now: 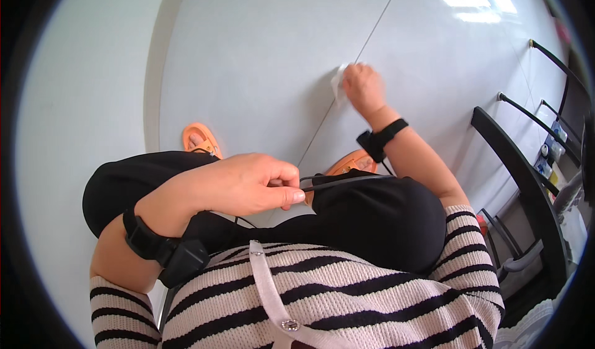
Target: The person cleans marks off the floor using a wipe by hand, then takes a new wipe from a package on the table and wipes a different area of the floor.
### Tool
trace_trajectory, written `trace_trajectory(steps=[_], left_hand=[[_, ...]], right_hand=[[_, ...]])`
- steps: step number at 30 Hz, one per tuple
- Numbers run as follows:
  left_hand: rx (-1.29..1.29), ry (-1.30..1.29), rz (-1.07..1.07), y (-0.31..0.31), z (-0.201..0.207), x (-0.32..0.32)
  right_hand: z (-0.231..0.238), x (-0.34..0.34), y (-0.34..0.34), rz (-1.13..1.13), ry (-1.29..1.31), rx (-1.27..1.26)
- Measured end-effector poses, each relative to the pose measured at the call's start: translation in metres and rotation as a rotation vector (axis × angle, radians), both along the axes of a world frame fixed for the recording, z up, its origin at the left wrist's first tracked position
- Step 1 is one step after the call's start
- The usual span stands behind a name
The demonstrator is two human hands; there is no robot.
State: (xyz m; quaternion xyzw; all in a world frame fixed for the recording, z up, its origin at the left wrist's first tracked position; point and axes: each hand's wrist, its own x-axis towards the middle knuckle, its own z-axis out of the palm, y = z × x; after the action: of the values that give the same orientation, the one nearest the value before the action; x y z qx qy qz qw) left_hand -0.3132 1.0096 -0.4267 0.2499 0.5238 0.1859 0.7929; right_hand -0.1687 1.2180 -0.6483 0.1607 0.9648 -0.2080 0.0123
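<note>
My right hand [365, 90] reaches down to the floor with its fingers bunched around a white tissue [338, 85]. Part of the tissue sticks out to the left of the fingers, over a dark seam between the tiles. Across my lap, my left hand [248, 180] is closed, with thumb and fingers pinching a thin dark cord [350, 182]. From the fingertips the cord runs right, over my right knee. What lies inside the left palm is hidden.
Pale glossy tiles [260, 58] cover the floor, with a white wall [87, 82] on the left. My feet wear orange sandals [197, 132]. At the right stand dark furniture legs [527, 110], a curved black frame [517, 169] and several bottles [548, 154].
</note>
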Motion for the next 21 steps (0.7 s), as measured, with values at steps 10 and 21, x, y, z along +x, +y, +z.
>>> trace_trajectory(steps=[10, 21], left_hand=[[-0.024, -0.008, 0.027, -0.001, -0.001, -0.002], [-0.095, -0.033, -0.072, -0.006, 0.022, -0.009]], right_hand=[[0.003, 0.002, -0.011, -0.035, -0.155, -0.072], [0.0, -0.014, 0.019, -0.07, -0.127, -0.034]])
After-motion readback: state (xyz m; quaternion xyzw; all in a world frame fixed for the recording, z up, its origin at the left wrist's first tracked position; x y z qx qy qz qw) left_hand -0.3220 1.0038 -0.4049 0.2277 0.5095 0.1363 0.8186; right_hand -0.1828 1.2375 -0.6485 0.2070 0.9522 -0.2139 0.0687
